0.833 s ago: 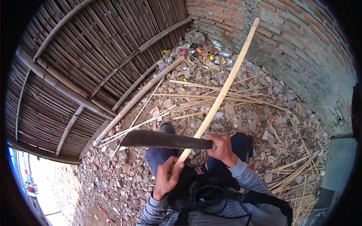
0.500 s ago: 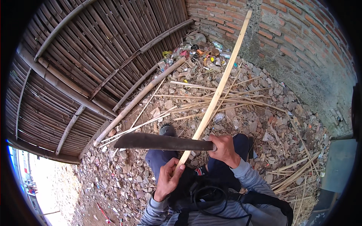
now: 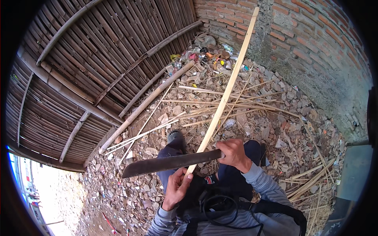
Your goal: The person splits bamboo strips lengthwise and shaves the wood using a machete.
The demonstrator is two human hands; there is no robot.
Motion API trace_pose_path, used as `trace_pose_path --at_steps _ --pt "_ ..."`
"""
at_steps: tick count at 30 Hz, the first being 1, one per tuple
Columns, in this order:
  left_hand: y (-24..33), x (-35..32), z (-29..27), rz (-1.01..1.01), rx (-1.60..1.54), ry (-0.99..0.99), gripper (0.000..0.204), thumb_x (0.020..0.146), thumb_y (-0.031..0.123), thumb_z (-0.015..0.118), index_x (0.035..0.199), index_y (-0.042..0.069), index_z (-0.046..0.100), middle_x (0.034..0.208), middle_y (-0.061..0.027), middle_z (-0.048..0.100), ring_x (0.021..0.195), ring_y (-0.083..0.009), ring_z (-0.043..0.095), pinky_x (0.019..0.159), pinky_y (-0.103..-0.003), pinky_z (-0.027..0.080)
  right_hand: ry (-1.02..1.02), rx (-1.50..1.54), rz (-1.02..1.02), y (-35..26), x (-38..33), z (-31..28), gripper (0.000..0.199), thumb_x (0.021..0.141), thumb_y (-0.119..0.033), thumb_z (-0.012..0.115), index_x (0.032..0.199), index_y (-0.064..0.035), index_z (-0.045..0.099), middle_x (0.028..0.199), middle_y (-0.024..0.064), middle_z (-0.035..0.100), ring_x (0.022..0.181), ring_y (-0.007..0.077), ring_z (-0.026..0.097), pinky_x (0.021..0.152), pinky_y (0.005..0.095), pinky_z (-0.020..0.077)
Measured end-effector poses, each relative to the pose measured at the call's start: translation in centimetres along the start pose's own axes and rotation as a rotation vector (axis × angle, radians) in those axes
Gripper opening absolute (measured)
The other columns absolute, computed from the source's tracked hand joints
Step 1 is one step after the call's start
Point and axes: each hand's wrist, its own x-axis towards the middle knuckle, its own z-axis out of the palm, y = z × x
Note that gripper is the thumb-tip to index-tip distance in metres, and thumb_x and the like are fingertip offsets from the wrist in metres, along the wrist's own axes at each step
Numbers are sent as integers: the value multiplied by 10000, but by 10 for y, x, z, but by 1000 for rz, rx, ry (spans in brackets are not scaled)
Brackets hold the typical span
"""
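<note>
A long pale bamboo strip (image 3: 226, 96) slants up and away toward the brick wall. My left hand (image 3: 177, 188) is closed round its near end, thumb on top. In my right hand (image 3: 234, 154) is the handle of a machete (image 3: 171, 163), mostly hidden by the fingers. Its broad dark blade points left and lies across the strip just above my left hand, tip slightly lowered. Whether the edge bites into the strip I cannot tell. My bent knees in dark trousers are on either side of the strip's lower part.
Thin bamboo strips (image 3: 220, 106) lie scattered on the rubble ahead, with another bundle (image 3: 313, 181) at right. A bamboo pole (image 3: 149, 104) rests along the slatted bamboo wall (image 3: 90, 55) at left. Litter (image 3: 212, 57) gathers in the far corner by the brick wall (image 3: 315, 51).
The machete's blade has tilted, its tip dropping toward me while the handle stays near my right knee. The strip has shifted slightly left at its far end. My left hand keeps its hold.
</note>
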Motion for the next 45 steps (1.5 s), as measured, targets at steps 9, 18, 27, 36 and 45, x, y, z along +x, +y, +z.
trace_pose_path --at_steps 9,18,27,36,45 --pt "-5 -13 -2 -8 -70 20 224 1111 218 582 971 63 502 626 99 431 521 1 324 485 -234 216 68 -5 141 11 15 -8 250 632 -97 770 862 -81 675 617 91 643 525 305 651 505 406 484" --pt "-9 -21 -4 20 7 17 231 1099 216 610 961 37 562 617 78 463 555 -9 355 511 -249 235 86 -109 116 27 22 -29 255 560 -93 754 772 -87 611 594 83 590 526 317 610 521 440 428" --pt "-9 -32 -4 -8 -3 62 237 1101 223 611 956 43 555 616 80 463 550 -5 349 506 -244 228 35 -141 56 35 27 -26 250 572 -99 762 772 -89 612 599 77 607 516 308 613 506 432 415" --pt "-7 -23 -5 -20 -121 25 237 1105 225 603 956 51 544 617 79 471 543 -6 351 502 -238 227 -13 13 -4 16 25 -12 335 594 -137 788 914 -107 692 616 60 645 525 293 650 500 421 491" --pt "-13 -37 -7 -18 -127 54 241 1103 223 600 942 52 546 600 79 465 536 -7 343 497 -238 227 114 -84 103 53 43 -27 231 641 -93 779 837 -96 656 608 76 636 535 301 660 493 408 469"
